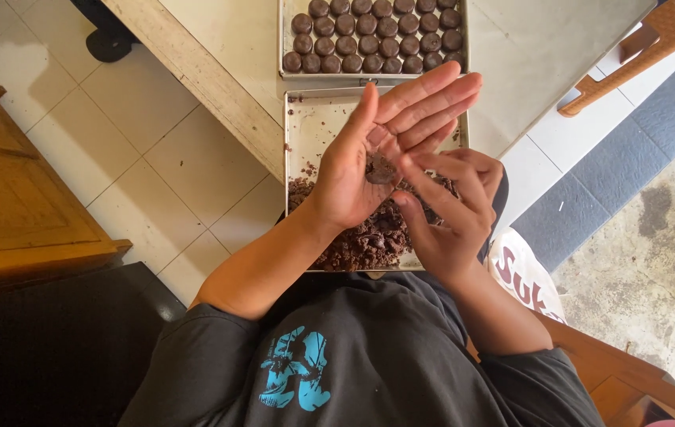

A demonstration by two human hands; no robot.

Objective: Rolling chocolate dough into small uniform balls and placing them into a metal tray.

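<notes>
Head view looks straight down on one lump of dark chocolate dough (381,168) lying in the palm of the left hand (377,150), whose four fingers stretch flat and wide toward the far right with the thumb raised beside them, so the hand is spread open under the lump rather than clasped round it. Right hand (452,209) sits just beside it on the near right, fingers curled inward, and its fingertips (410,166) touch the lump's right edge; the curl is narrow, but whether it pinches any dough of its own cannot be told. Both hands hover over one shallow metal tray (299,142), the nearer of two, which holds a loose heap of dough crumbs (361,241) in its near half and shows bare, smeared metal in its far half. A second tray (282,39) lies touching it on the far side and carries shaped chocolate rounds (377,32) packed in rows; four rows show, the farthest cut off by the frame, about nine to a row. Both trays rest on one pale wooden table (219,71). Left of it lies white tiled floor (155,150) and one wooden cabinet (13,190); far right stands one orange woven chair (654,39).
</notes>
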